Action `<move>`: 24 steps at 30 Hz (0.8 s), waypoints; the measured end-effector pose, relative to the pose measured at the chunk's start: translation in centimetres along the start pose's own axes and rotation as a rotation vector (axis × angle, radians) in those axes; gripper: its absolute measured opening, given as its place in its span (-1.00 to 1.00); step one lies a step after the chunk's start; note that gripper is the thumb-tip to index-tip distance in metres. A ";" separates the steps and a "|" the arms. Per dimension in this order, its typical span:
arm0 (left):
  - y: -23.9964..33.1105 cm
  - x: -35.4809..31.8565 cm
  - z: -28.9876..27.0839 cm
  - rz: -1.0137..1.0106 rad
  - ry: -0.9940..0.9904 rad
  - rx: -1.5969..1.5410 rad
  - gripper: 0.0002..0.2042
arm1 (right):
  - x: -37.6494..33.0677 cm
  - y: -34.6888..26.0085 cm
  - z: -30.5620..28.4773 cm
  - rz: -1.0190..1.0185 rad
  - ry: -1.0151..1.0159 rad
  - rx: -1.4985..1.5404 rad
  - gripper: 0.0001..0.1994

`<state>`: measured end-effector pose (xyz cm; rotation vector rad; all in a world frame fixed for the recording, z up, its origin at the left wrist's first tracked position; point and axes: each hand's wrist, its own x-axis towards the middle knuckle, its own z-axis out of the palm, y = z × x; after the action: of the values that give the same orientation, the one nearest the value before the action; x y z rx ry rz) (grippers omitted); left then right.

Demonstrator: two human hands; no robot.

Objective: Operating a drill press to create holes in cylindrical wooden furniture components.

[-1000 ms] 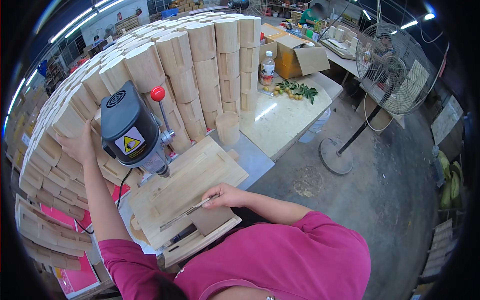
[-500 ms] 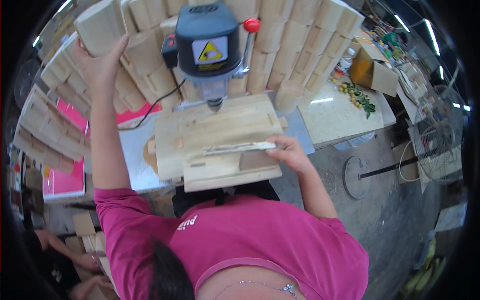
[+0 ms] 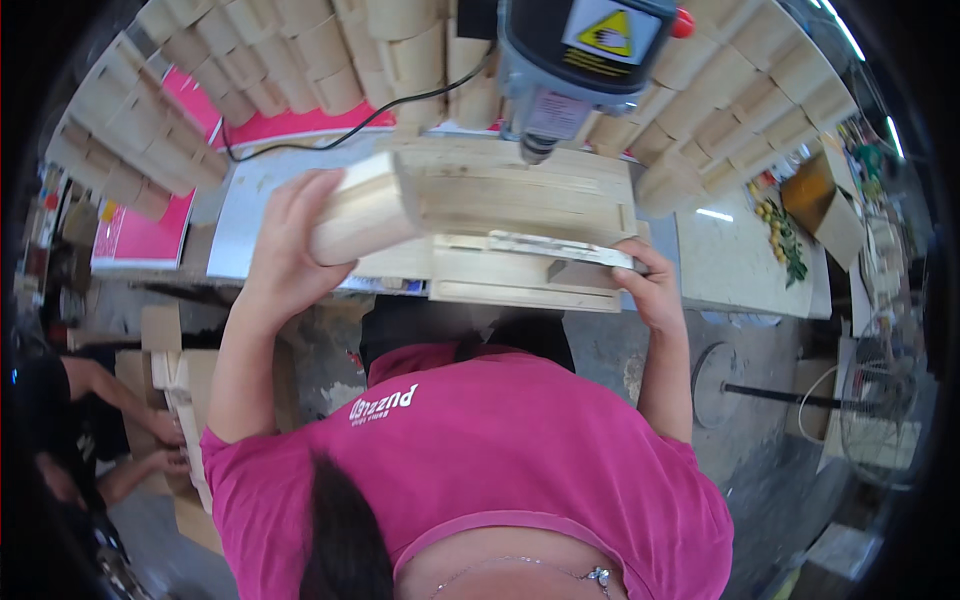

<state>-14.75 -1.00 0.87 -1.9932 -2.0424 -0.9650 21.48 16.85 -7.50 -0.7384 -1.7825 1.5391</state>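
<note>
My left hand is closed round a pale wooden block with a rounded side and a grooved face, held tilted above the bench and slightly blurred. On the bench lies a wooden jig made of a board with strips and a raised front piece. My right hand pinches the right end of a worn whitish bar that lies across the jig. Over the jig's far part stands a drill press, its chuck pointing down above the board.
Stacked wooden blocks line the back of the bench, with more stacks at right. A black cable runs across the back. Fruit with leaves lies at right near a cardboard box. A standing fan and another person's arms flank me.
My left hand has brought a block from the stack at the back left down toward the jig. My right hand still holds the bar's end. The whole view has shifted.
</note>
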 end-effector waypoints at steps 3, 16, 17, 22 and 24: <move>0.7 -0.3 0.8 0.053 -0.161 -0.106 -0.28 | 0.5 0.4 -0.4 0.046 0.036 -0.048 -0.79; 0.9 -0.7 5.9 0.089 -0.385 -0.191 -0.29 | 2.3 1.4 0.6 -0.037 -0.065 -0.077 -0.76; 0.9 -0.5 5.8 0.073 -0.429 -0.188 -0.29 | 2.4 1.3 0.5 -0.026 -0.085 -0.092 -0.76; 1.4 0.3 5.3 0.051 -0.560 -0.180 -0.26 | 2.5 1.2 -0.1 -0.027 -0.108 -0.123 -0.77; 1.5 0.3 5.3 0.061 -0.553 -0.189 -0.25 | 2.6 1.1 -0.1 -0.027 -0.115 -0.116 -0.77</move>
<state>-11.64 1.88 -2.60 -2.6446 -2.1832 -0.6636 19.93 19.12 -8.29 -0.6902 -1.9726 1.4967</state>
